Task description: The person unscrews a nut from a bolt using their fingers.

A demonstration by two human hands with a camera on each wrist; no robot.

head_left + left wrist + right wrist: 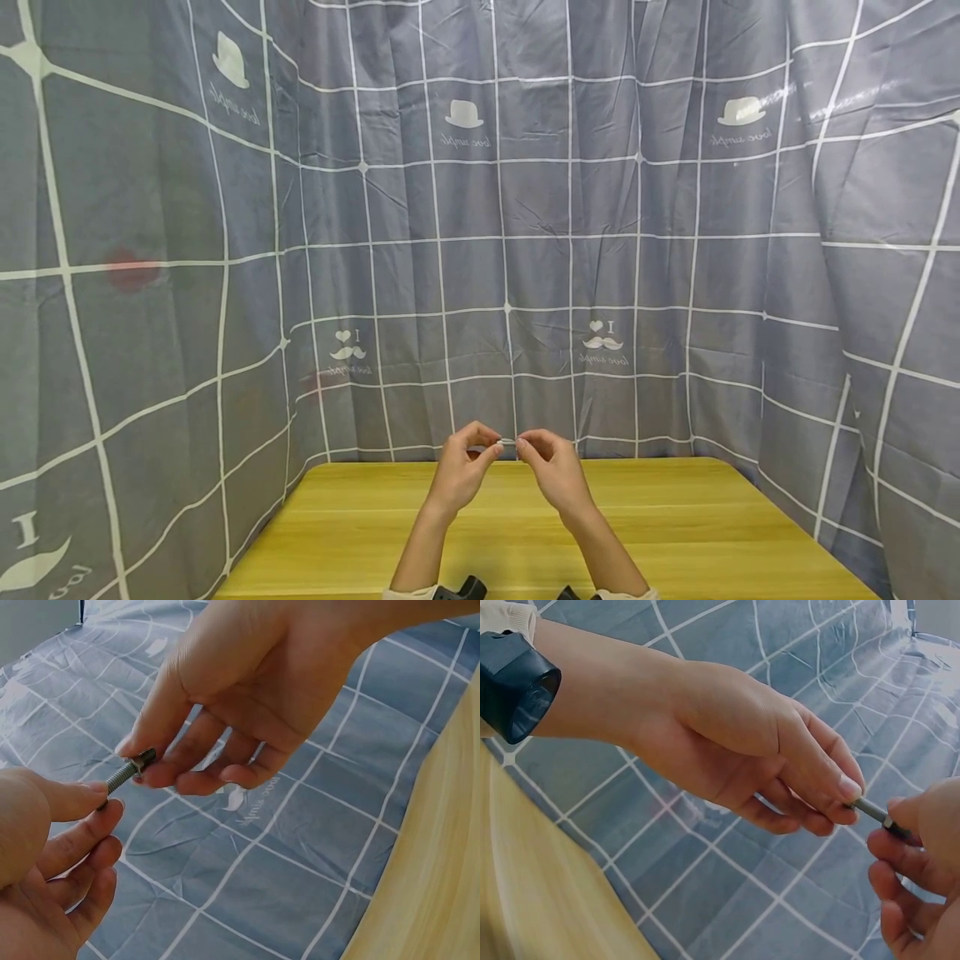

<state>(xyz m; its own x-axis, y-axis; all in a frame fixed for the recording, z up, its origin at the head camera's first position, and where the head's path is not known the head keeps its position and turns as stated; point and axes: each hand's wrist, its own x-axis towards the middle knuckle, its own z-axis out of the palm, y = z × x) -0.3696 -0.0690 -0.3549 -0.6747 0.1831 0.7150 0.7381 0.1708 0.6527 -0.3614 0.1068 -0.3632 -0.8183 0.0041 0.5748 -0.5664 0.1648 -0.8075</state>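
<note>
A thin grey threaded bolt [118,778] is held in the air between my two hands, with a small nut [138,763] on its shaft. My left hand [459,473] pinches one end of the bolt between thumb and index finger; that end is hidden by the fingertips. My right hand [559,475] pinches at the nut, thumb on one side and index finger on the other. Past the nut, the bolt's other end sticks out among the right fingertips. The remaining fingers of both hands are loosely bent beneath.
Below the hands lies a yellow wood-grain table [360,533]. Grey curtains [540,275] with a white grid surround it at the back and both sides. Black wrist cameras [517,686] are strapped over light sleeves.
</note>
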